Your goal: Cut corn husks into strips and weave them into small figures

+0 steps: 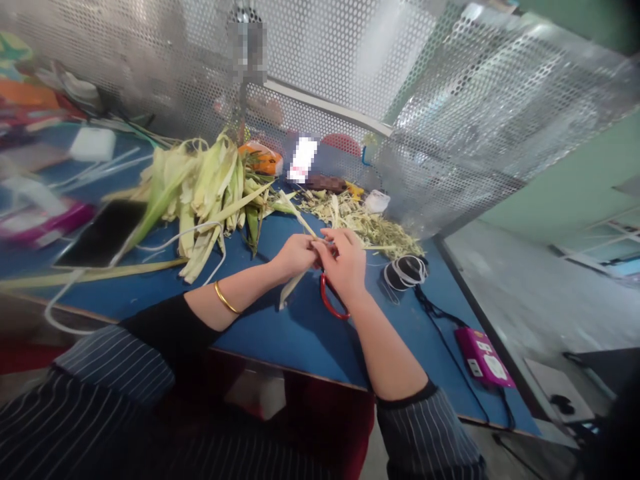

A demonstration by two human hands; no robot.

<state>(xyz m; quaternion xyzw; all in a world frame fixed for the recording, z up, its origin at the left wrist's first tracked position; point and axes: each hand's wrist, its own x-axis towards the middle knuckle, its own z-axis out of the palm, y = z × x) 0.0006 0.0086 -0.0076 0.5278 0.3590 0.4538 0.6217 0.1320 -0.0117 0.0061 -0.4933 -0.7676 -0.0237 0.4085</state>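
Observation:
My left hand (299, 256) and my right hand (347, 261) meet over the middle of the blue table (280, 340). Both have their fingers closed on a pale corn husk strip (303, 219), which sticks out above the fingers; a loose end hangs below my left hand. Under my right palm shows a red loop handle (330, 301), apparently of scissors; its other end is hidden, and I cannot tell whether the hand grips it. To the left lies a pile of corn husks (200, 177). Husk scraps (390, 230) are heaped beyond my right hand.
A dark-screened phone (103, 233) with a white cable lies at the left. Right of my hands sit a black spool-like object (406, 272) wound with white cord and a magenta power strip (484, 357). A perforated metal screen (320, 73) stands along the back.

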